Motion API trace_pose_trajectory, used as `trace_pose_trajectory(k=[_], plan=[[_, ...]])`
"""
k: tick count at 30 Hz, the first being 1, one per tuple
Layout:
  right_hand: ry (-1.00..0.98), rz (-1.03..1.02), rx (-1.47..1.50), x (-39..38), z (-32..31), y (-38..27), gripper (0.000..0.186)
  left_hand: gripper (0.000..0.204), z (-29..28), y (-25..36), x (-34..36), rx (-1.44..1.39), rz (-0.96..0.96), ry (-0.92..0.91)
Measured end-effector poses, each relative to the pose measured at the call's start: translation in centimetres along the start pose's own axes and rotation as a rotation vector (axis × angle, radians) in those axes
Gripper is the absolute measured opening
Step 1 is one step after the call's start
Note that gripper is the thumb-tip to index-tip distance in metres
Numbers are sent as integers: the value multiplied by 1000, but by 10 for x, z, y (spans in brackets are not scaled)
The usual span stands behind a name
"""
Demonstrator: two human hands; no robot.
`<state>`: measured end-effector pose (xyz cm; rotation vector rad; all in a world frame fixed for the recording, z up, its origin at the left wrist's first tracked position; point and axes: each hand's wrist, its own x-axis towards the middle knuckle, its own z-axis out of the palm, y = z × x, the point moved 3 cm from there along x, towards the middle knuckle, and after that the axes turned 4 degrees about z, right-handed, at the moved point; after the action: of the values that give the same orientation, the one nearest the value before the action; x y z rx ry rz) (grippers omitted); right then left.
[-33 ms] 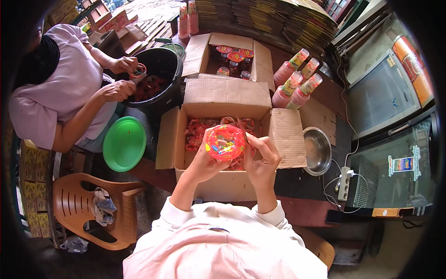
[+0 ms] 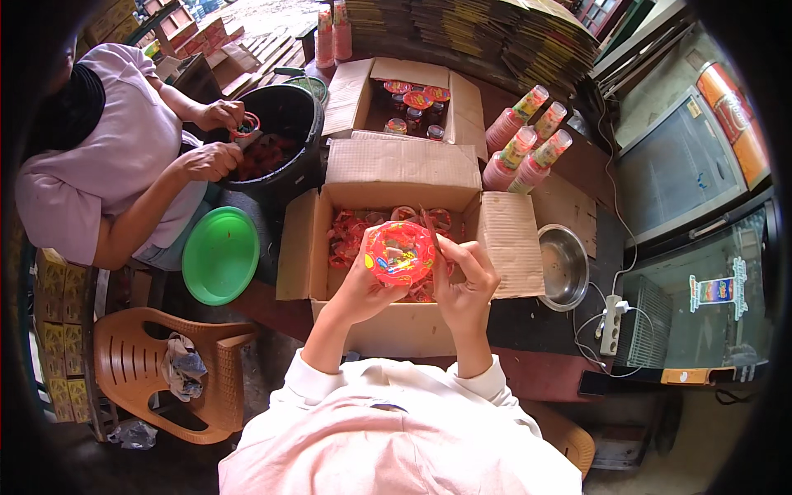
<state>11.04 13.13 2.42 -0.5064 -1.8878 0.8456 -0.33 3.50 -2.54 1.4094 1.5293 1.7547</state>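
My left hand is closed round a plastic cup with a red printed film lid, its round top turned up toward me. My right hand pinches a thin dark blade, like a small knife, against the cup's right rim. Both hands are over an open cardboard box. Inside lie red plastic scraps and some cups, partly hidden by my hands.
A second open box with lidded cups stands behind. Stacked cups and a metal bowl are to the right. Leftward are a green basin, a black tub and a co-worker holding a cup.
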Motion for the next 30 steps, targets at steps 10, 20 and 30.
trace_pose_trajectory(k=[10,20,30], plan=[[1,-2,25,1,-1,4,33,61,9,5,7,-190,-40,53],[39,-70,-63,-4,-1,-1,33,57,5,-16,2,72,68,113],[92,-24,-106,-7,3,-2,26,40,15,-14,3,-3,-56,127]])
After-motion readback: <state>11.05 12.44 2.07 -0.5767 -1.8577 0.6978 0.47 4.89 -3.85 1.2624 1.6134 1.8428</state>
